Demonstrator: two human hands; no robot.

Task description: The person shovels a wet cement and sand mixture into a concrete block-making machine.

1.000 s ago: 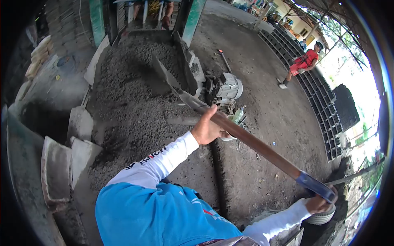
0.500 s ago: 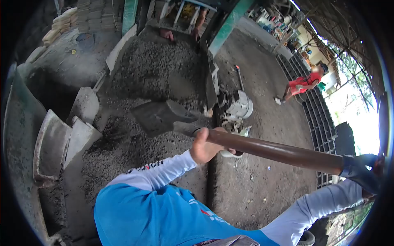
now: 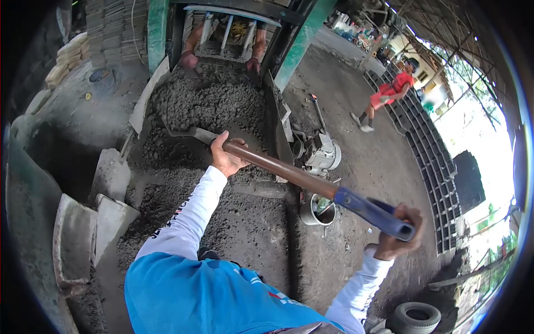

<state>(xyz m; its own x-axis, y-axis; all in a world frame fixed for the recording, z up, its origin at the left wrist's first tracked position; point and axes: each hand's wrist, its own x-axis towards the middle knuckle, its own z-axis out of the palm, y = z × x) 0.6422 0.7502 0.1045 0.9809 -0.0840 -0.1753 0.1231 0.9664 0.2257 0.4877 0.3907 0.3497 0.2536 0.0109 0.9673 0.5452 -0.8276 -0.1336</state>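
Note:
My left hand (image 3: 227, 156) is wrapped round the lower part of a brown shovel shaft (image 3: 278, 168), close to the metal blade. At the other end, my right hand (image 3: 399, 231) grips the blue D-shaped handle (image 3: 370, 212). The blade (image 3: 186, 132) points away to the left and is mostly hidden against a heap of dark, damp gravelly mix (image 3: 211, 106). Beyond the heap, another person's two hands (image 3: 189, 59) are at the far edge of the trough, below a barred frame (image 3: 225, 30).
A motor (image 3: 324, 152) and a metal bucket (image 3: 317, 211) stand right of the trough. A person in red (image 3: 394, 92) walks by a long black rack (image 3: 425, 161). Broken curved slabs (image 3: 75, 239) lie left, a tire (image 3: 416, 318) at bottom right. Green posts (image 3: 306, 42) flank the frame.
The shovel has moved forward and left, its blade now at the heap. Both my hands moved with it. The co-worker's hands show more fully, and the person in red has shifted left in view.

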